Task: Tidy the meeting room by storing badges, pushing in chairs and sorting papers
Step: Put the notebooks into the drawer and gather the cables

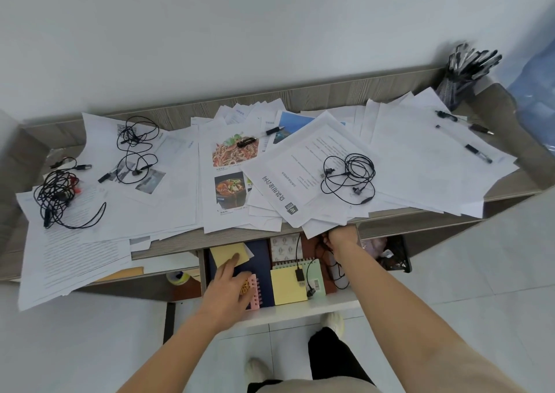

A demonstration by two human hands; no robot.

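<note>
Leftmost, a tangled bundle of black cables (57, 189) lies near the left edge of the grey wood-grain desk (330, 92), on loose white printed papers (75, 251) that overhang the front edge there. Just beyond, thin black earphones (135, 149) sprawl over more sheets. Bare wood shows only in a strip along the back edge and at the two end corners.

Below the front edge the open white-fronted drawer (300, 311) juts towards the person. The left hand (231, 284) lies in it with straight fingers, one fingertip touching a pale yellow sticky pad (225, 256), beside a pink spiral notebook (255, 292) and a square yellow notepad (286, 287).

At the middle of the desk lie sheets printed with food photographs (231, 164). To their right a fanned stack of white text pages (288, 179) carries a second black earphone coil (350, 179) and sticks out past the front edge. The right hand (342, 238) is tucked under that overhang, its fingers hidden, so its grip cannot be told.

Further right, black-capped pens (477, 152) rest on wide blank sheets (426, 158), and a black mesh pen holder (459, 87) stands at the back right corner.
</note>
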